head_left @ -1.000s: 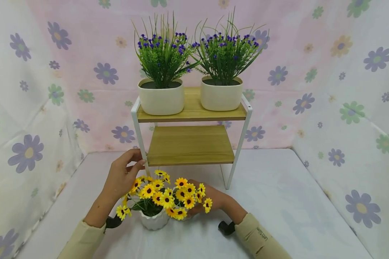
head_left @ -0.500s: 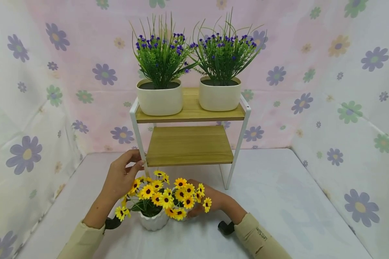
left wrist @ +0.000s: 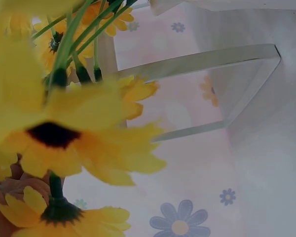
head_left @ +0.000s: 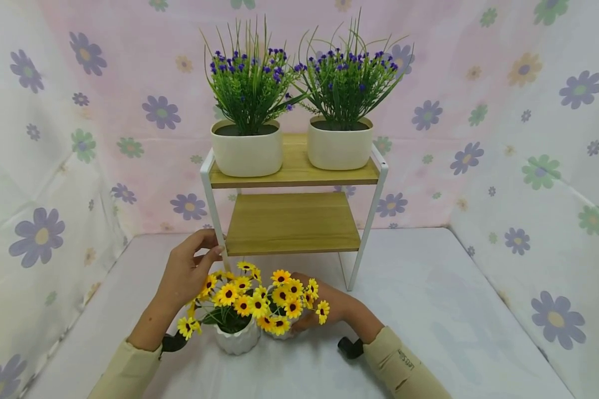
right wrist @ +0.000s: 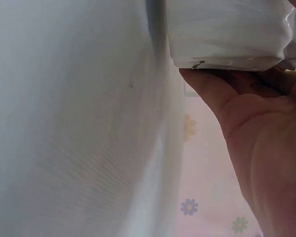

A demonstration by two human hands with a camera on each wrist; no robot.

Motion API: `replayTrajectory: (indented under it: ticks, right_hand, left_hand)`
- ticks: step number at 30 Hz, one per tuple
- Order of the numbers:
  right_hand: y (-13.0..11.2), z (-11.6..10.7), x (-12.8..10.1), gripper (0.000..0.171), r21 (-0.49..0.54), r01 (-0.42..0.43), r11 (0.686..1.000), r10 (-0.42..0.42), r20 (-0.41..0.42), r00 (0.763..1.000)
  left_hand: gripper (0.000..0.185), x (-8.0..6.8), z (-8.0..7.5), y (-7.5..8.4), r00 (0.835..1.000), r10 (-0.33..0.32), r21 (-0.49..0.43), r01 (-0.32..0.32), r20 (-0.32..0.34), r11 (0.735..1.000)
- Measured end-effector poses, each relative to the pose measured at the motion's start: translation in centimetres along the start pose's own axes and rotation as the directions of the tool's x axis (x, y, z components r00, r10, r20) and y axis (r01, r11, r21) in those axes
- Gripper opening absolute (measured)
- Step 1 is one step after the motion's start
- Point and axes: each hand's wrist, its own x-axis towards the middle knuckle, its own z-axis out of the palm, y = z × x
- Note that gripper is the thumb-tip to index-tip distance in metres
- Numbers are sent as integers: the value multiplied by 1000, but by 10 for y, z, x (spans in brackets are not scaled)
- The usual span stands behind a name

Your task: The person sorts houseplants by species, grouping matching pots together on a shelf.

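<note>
In the head view, my left hand (head_left: 179,277) pinches the left front leg (head_left: 214,213) of a two-tier wooden shelf (head_left: 292,221) with a white frame. Below it stands a white fluted pot (head_left: 237,339) of yellow daisy-like flowers. Close on its right is a second pot of yellow flowers (head_left: 283,297), which my right hand (head_left: 335,303) grips from the right side. Blooms hide most of those fingers. The right wrist view shows the thumb side of the hand against the white pot (right wrist: 227,32). Yellow blooms (left wrist: 108,153) cover much of the left wrist view.
Two cream oval planters, left (head_left: 247,154) and right (head_left: 340,147), with grass and purple flowers stand on the top tier. White cloth (head_left: 429,332) covers the table. Flower-print curtains (head_left: 429,183) enclose the back and sides.
My right hand and the right pot of yellow flowers have shifted slightly to the right. The left hand stays on the shelf leg, and the left pot stays in place.
</note>
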Motion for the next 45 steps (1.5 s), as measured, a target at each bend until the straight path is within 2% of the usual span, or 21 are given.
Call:
replayTrajectory:
  ticks: [7,14,19,23,32,37,45]
  right_hand:
    - [-5,-9,-1,84,-5,11,1000,-11,-20,1000]
    - [-24,-21,-3,83,-4,25,1000,-25,-48,999]
    - [-38,-28,-5,83,48,-13,999,17,-82,997]
    - [-47,-32,-10,79,28,-73,997,75,-110,991]
    - [-66,-39,-14,76,31,-60,998,64,-141,988]
    - [-75,-44,-19,75,18,-119,993,120,-214,969]
    - [-85,-51,-27,73,4,-198,980,186,-349,918]
  left_hand:
    - [25,0,0,0,1000,5,1,-5,-4,1000]
    - [26,0,1,-2,1000,14,6,-14,-3,1000]
    - [27,0,1,-3,1000,3,10,-3,3,1000]
    - [27,-1,1,-2,1000,-2,8,2,3,1000]
    - [29,0,1,1,1000,19,-12,-19,-6,1000]
    - [30,1,1,0,1000,16,-14,-16,-5,1000]
    - [30,0,2,-2,1000,19,-10,-19,-8,1000]
